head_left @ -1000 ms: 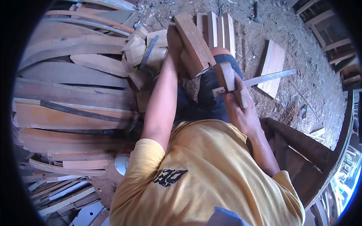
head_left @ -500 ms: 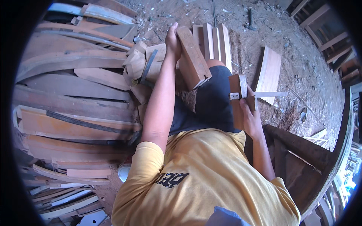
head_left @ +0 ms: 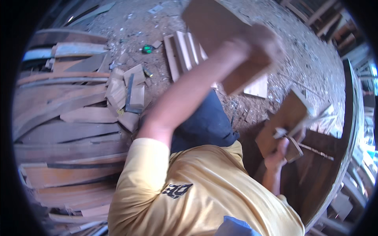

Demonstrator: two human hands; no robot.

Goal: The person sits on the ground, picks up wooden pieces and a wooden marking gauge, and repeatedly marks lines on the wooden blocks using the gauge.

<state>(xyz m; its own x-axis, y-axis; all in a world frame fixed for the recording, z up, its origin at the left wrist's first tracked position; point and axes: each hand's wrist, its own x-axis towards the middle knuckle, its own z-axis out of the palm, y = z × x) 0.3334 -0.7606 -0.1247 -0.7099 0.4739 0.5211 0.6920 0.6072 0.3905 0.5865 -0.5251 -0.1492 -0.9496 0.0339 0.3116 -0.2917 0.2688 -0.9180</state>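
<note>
My left arm reaches forward and across to the right, and its hand (head_left: 264, 44), smeared by motion, grips the edge of a thick brown wooden block (head_left: 214, 25). The block is raised and tilted above the ground, and my forearm hides part of it. Lower, on the right, my right hand (head_left: 277, 156) is closed around a wooden tool (head_left: 280, 125) that looks like a marking gauge. A narrow pale stem (head_left: 317, 151) runs through it and sticks out to the right. The two held things are apart.
Several squared wooden pieces (head_left: 180, 53) lie ahead, beyond my knee. A green tape measure (head_left: 147, 49) sits on the dusty ground (head_left: 130, 29). Curved boards (head_left: 67, 92) are stacked along the left, with small wood blocks (head_left: 136, 88) beside them. A wooden frame (head_left: 350, 114) borders the right.
My left hand has carried the wooden block up and to the right. My right hand has moved right and toward me, turning the wooden tool. The view has shifted too.
</note>
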